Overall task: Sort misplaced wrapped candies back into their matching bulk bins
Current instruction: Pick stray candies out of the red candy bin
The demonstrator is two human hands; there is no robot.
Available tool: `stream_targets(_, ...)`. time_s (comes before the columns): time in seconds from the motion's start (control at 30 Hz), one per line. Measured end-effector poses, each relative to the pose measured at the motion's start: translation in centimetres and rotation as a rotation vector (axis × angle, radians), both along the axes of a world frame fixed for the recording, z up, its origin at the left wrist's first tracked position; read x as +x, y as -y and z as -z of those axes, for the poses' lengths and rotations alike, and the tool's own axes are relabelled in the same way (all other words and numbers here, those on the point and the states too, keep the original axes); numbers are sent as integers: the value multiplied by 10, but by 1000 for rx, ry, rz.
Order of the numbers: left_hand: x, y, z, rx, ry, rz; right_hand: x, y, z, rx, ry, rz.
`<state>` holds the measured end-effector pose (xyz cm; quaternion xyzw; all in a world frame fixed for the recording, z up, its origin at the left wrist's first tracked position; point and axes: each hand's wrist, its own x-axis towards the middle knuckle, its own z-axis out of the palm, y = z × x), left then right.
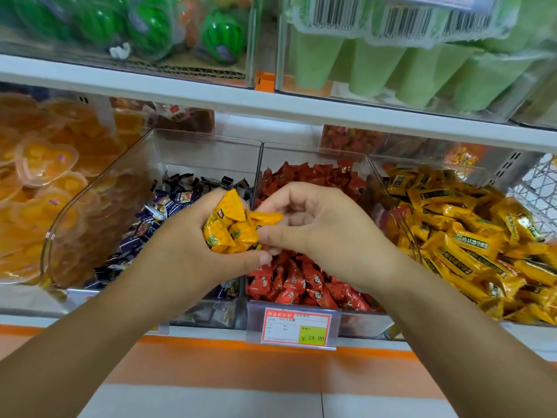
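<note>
**Head view: yellow candies in hand**

Item: cluster of yellow wrapped candies [230, 229], held above the wall between the purple-candy bin [208, 155] and the red-candy bin [313, 155]. The left grip [184, 251] curls round the cluster. The right grip [328, 233] pinches one wrapper (thumb and forefinger). The yellow-candy bin [428, 162] stands rightmost.

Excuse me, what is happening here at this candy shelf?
A person is sorting candy at a shop shelf. The left hand grips a bunch of yellow wrapped candies, and the right hand pinches one of them. Both hands are above the purple candy bin and the red candy bin. The matching yellow candy bin stands further right.
</note>
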<state>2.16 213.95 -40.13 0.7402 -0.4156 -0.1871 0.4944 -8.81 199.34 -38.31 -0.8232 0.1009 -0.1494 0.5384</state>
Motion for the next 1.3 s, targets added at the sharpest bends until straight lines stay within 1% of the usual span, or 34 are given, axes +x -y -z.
stream_targets(0.07,3,-1,-1,-16,-9,-18,-1,-1,0,107,-8,-38)
stream_targets(0.13,7,-3,0,-21,-1,-45,-6,6,-6,226,-57,-70)
stream_targets(0.17,9,-4,0,-16,6,-63,-9,13,-11,193,-115,-61)
stream_targets(0.2,11,-4,1,-8,10,-76,-14,23,-14,66,-215,-32)
stream_targets(0.23,11,-5,1,2,7,-82,-19,33,-16,-135,-374,3)
stream_targets(0.27,12,-6,2,6,3,-89,-24,41,-15,-335,-583,12)
stream_targets(0.3,12,-6,2,9,0,-99,-26,44,-10,-487,-793,-7)
stream_targets(0.33,13,-7,4,15,3,-112,-26,44,-2,-562,-941,-46)
stream_targets(0.37,13,-7,5,24,5,-126,-23,41,9,-581,-1020,-100)
stream_targets(0.43,14,-7,9,34,-7,-149,-13,34,33,-593,-1069,-176)
stream_targets(0.5,12,-7,13,45,-38,-147,-4,33,51,-613,-1093,-153)
stream_targets(0.6,9,-3,17,77,-68,-141,2,35,66,-669,-1071,-70)
stream_targets(0.77,10,-1,17,75,-112,-152,5,36,64,-622,-972,-46)
stream_targets(0.83,9,0,18,81,-124,-146,5,40,61,-537,-903,25)
stream_targets(0.93,10,1,20,83,-134,-138,0,45,52,-324,-768,200)
stream_targets(1.0,15,1,25,78,-100,-135,-3,50,40,-210,-678,291)
stream_targets(1.07,20,1,31,84,-72,-141,-4,56,27,-138,-579,354)
stream_targets(1.2,25,3,36,72,-35,-139,-1,70,11,-27,-444,369)
stream_targets(1.3,24,4,35,53,-43,-122,6,71,8,37,-373,363)
